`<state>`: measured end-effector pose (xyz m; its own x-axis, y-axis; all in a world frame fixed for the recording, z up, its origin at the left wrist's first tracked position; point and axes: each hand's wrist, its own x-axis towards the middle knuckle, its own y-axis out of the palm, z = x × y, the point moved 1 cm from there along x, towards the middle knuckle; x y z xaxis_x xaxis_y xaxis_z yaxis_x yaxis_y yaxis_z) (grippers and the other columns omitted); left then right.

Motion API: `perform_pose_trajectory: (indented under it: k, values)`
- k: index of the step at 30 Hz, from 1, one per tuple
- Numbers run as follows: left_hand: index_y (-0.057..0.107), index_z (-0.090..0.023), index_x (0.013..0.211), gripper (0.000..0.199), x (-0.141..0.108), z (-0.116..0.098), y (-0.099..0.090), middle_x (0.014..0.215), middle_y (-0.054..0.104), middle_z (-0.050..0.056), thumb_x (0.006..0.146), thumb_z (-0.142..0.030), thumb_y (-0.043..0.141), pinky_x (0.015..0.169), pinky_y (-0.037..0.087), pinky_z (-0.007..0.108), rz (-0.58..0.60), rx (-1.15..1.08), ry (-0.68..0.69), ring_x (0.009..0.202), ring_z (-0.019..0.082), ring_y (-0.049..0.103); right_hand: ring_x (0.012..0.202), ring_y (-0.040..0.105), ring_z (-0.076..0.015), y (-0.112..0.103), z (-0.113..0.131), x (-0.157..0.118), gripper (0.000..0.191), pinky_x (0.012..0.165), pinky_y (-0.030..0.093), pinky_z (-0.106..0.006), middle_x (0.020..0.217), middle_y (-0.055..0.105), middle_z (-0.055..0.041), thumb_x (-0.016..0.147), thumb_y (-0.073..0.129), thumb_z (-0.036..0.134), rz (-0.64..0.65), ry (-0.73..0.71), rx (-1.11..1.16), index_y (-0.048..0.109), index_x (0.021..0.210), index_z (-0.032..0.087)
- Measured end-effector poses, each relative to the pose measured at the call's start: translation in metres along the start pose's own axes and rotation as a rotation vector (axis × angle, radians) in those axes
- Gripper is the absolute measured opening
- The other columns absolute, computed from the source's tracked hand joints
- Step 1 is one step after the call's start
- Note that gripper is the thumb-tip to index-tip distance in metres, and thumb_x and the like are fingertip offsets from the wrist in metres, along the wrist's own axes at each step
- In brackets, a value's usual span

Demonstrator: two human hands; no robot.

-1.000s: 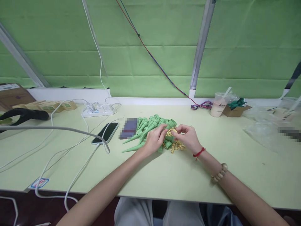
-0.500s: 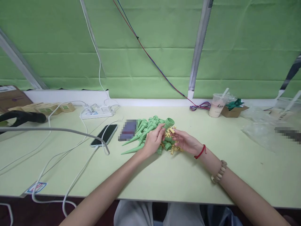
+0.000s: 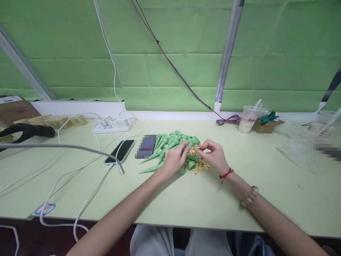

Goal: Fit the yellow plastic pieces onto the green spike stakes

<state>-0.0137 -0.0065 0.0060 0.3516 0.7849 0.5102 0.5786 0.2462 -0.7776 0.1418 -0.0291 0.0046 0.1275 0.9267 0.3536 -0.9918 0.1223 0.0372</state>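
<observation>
Gripping a green spike [image 3: 194, 141] in the left hand [image 3: 174, 157], at the right of the pile [image 3: 172, 142] on the table [image 3: 202, 202]; pinching with the right hand [image 3: 215, 155] by yellow pegs [image 3: 201, 166], too small to tell if holding one. Best to steady the spike and pinch lightly.

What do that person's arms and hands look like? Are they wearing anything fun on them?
Yes, two bracelets! Both go with the right hand: a thin red string bracelet at the wrist, and higher up a bracelet of chunky, pale tan beads. The left hand has no bracelet showing. Neither hand wears a glove, and no sleeves show on the forearms.
</observation>
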Motion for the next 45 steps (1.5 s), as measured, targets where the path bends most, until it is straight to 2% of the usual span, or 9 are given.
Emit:
perform_pose_trajectory:
  k: [6,10,16,23,26,30,34,38,45]
  values:
    - [0.054,-0.021,0.111,0.040,0.002,0.001,0.000,0.057,0.058,-0.003,0.090,-0.042,0.028,0.054,0.033,0.023,-0.003,-0.070,-0.029,0.053,0.012,0.054,0.074,0.058,-0.0139,0.000,-0.003,0.004,0.034,0.049,0.055,-0.022,0.082,0.059,-0.0038,0.070,0.062,0.049,0.150,0.347,0.308,0.063,0.083,0.018]
    - [0.054,-0.022,0.112,0.039,0.003,0.002,-0.001,0.058,0.059,-0.003,0.090,-0.041,0.028,0.055,0.035,0.023,0.013,-0.095,-0.024,0.054,0.012,0.054,0.066,0.058,-0.0089,-0.002,0.000,0.005,0.029,0.051,0.053,-0.016,0.080,0.062,-0.0037,0.073,0.062,0.044,0.306,0.555,0.427,0.065,0.080,0.016]
    - [0.055,-0.025,0.111,0.037,0.002,-0.001,-0.003,0.060,0.060,-0.004,0.089,-0.042,0.031,0.055,0.032,0.023,0.016,-0.052,0.001,0.056,0.012,0.055,0.062,0.055,-0.0050,-0.003,-0.002,0.004,0.029,0.052,0.050,-0.012,0.076,0.061,0.0010,0.056,0.078,0.032,0.265,0.461,0.344,0.063,0.075,0.015]
    - [0.054,-0.021,0.110,0.039,0.000,-0.005,0.002,0.056,0.058,-0.003,0.089,-0.043,0.029,0.052,0.030,0.024,0.051,-0.036,-0.008,0.052,0.014,0.054,0.058,0.049,-0.0096,0.002,-0.006,0.002,0.034,0.045,0.051,-0.020,0.061,0.049,0.0026,0.055,0.076,0.037,-0.011,0.040,0.011,0.049,0.057,0.017]
    - [0.053,-0.021,0.108,0.039,0.001,-0.003,0.002,0.054,0.054,-0.004,0.090,-0.042,0.027,0.053,0.032,0.023,0.051,-0.096,-0.025,0.052,0.013,0.053,0.052,0.047,-0.0086,0.003,-0.004,0.002,0.034,0.042,0.051,-0.021,0.058,0.049,0.0034,0.055,0.076,0.040,0.082,0.146,0.098,0.051,0.061,0.017]
    - [0.054,-0.020,0.106,0.039,0.002,-0.001,0.000,0.055,0.054,-0.003,0.091,-0.039,0.024,0.054,0.035,0.022,0.049,-0.201,-0.048,0.053,0.012,0.052,0.053,0.053,-0.0080,0.002,-0.001,0.001,0.034,0.043,0.051,-0.018,0.063,0.056,0.0008,0.067,0.066,0.047,0.328,0.503,0.396,0.062,0.075,0.014]
    - [0.055,-0.020,0.108,0.038,0.003,-0.002,-0.003,0.050,0.051,-0.004,0.090,-0.037,0.026,0.055,0.036,0.022,0.090,-0.244,-0.018,0.050,0.011,0.050,0.058,0.058,-0.0041,-0.001,0.000,0.000,0.022,0.049,0.049,-0.009,0.069,0.060,0.0014,0.071,0.068,0.033,0.414,0.693,0.623,0.066,0.082,0.014]
    - [0.058,-0.021,0.107,0.037,0.003,-0.001,-0.005,0.055,0.057,-0.003,0.089,-0.038,0.030,0.055,0.034,0.022,0.044,-0.175,0.009,0.052,0.011,0.051,0.055,0.057,-0.0024,-0.002,0.000,0.002,0.017,0.051,0.049,-0.008,0.063,0.059,0.0040,0.063,0.074,0.026,0.387,0.630,0.548,0.066,0.074,0.015]
    - [0.062,-0.022,0.100,0.038,0.001,0.001,0.000,0.062,0.063,0.001,0.089,-0.042,0.031,0.056,0.032,0.024,-0.028,0.047,0.017,0.061,0.015,0.057,0.049,0.054,-0.0056,0.001,0.007,0.000,0.024,0.049,0.051,-0.017,0.057,0.061,0.0017,0.049,0.080,0.026,0.069,0.407,0.177,0.062,0.058,0.013]
